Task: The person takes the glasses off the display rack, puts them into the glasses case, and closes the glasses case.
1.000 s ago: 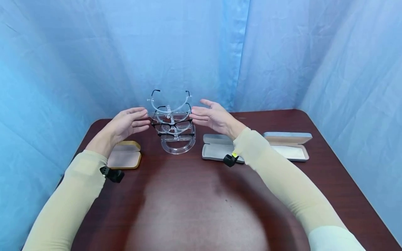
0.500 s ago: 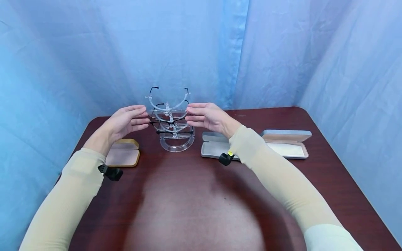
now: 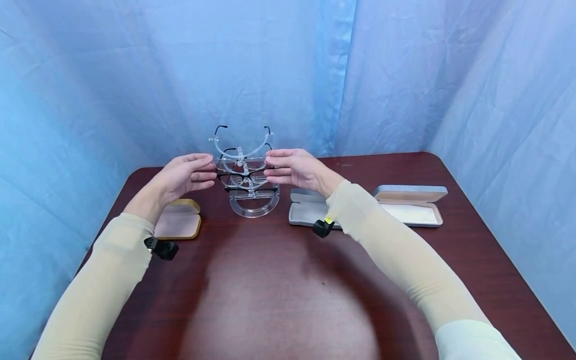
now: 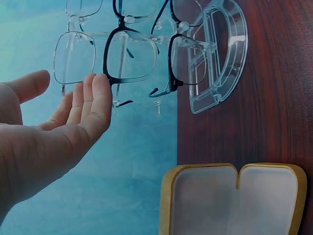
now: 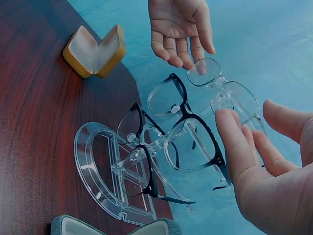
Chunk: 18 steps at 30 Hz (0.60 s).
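A clear plastic display stand (image 3: pixel 254 214) bears three pairs of glasses, one above another. The top pair, thin-rimmed glasses (image 5: pixel 204 72), sits level with both hands. Below it are black-framed glasses (image 5: pixel 186 114), and lowest is a pair of dark half-rimmed glasses (image 5: pixel 142 143). My left hand (image 3: pixel 182 175) is at the left end of the thin-rimmed glasses, fingers fairly straight, thumb apart from them. My right hand (image 3: pixel 299 170) is at their right end, its thumb and fingers spread around the temple. Whether the fingertips touch the frame is hard to tell.
A yellow glasses case (image 3: pixel 180 226) lies unfolded left of the stand. To the right lie a grey case (image 3: pixel 306 214) and a blue-grey case (image 3: pixel 411 215), both with lids up. Blue curtains (image 3: pixel 288 75) hang behind the dark red table (image 3: pixel 270 290).
My right hand has moved left toward the glasses, and its fingers have drawn closer together. My left hand has shifted slightly right. The glasses remain on the stand.
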### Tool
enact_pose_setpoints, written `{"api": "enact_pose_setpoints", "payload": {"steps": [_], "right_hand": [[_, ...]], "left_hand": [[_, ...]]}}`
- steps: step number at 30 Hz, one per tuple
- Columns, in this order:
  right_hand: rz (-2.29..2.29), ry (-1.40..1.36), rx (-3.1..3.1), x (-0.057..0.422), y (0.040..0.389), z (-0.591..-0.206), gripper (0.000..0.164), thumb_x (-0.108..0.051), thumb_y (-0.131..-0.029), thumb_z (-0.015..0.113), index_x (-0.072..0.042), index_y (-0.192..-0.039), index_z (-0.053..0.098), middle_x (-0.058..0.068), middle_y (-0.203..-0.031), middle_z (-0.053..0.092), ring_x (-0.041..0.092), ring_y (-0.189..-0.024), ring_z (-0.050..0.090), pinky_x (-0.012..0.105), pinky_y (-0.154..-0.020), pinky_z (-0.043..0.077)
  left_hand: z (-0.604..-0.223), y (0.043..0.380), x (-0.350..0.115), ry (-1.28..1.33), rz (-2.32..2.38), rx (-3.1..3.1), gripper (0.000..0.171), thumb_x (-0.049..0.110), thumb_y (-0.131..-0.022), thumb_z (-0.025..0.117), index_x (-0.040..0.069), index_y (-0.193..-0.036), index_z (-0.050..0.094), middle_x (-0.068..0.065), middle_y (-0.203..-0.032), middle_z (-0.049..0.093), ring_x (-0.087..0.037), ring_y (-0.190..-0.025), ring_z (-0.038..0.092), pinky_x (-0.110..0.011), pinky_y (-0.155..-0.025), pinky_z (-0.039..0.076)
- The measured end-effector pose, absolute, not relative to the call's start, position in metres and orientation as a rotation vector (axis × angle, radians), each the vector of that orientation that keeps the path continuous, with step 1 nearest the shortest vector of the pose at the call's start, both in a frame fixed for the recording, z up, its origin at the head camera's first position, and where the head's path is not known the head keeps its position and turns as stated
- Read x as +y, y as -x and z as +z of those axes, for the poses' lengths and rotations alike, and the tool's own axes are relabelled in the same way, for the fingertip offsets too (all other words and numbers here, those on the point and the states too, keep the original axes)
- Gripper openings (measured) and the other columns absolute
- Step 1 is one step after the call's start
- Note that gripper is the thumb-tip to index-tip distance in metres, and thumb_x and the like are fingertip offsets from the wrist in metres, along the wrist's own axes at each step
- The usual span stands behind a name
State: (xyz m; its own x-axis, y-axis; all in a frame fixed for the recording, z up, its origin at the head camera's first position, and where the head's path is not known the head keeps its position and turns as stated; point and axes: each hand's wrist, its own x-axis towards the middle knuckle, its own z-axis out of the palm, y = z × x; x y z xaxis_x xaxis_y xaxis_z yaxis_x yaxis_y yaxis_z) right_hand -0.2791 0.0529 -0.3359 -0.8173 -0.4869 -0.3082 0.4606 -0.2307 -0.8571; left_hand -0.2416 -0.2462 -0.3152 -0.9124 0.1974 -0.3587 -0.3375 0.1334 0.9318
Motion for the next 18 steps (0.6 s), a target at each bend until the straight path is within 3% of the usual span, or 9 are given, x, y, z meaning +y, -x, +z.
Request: {"api": "enact_pose_setpoints", "payload": {"steps": [5,12,18], "right_hand": [[-2.075,0.039,1.443,0.051,0.278,-0.340,0.046,-0.001,-0.101,0.061,0.004,-0.144,0.049,0.026,-0.137,0.057,0.028,-0.094,0.071,0.041,-0.091,0.058],[-2.128,0.049,1.438,0.054,0.280,-0.335,0.038,-0.002,-0.100,0.063,0.003,-0.136,0.056,0.013,-0.104,0.070,0.027,-0.090,0.072,0.043,-0.090,0.058],[-2.114,0.115,1.475,0.060,0.277,-0.323,0.032,-0.003,-0.099,0.064,0.001,-0.131,0.058,0.015,-0.109,0.067,0.027,-0.093,0.071,0.046,-0.093,0.056]], "left_hand": [[-0.319,0.240,-0.246,0.141,1.813,2.045,0.065,0.034,-0.106,0.055,0.004,-0.157,0.028,-0.019,-0.155,0.036,-0.033,-0.136,0.047,-0.034,-0.103,0.050],[-0.316,0.240,-0.246,0.108,1.801,2.101,0.062,0.039,-0.103,0.059,0.007,-0.152,0.038,-0.020,-0.154,0.039,-0.031,-0.131,0.052,-0.031,-0.097,0.054],[-0.306,0.238,-0.244,0.099,1.820,2.119,0.050,0.037,-0.103,0.060,0.008,-0.142,0.047,-0.015,-0.140,0.051,-0.027,-0.120,0.061,-0.029,-0.091,0.057]]}}
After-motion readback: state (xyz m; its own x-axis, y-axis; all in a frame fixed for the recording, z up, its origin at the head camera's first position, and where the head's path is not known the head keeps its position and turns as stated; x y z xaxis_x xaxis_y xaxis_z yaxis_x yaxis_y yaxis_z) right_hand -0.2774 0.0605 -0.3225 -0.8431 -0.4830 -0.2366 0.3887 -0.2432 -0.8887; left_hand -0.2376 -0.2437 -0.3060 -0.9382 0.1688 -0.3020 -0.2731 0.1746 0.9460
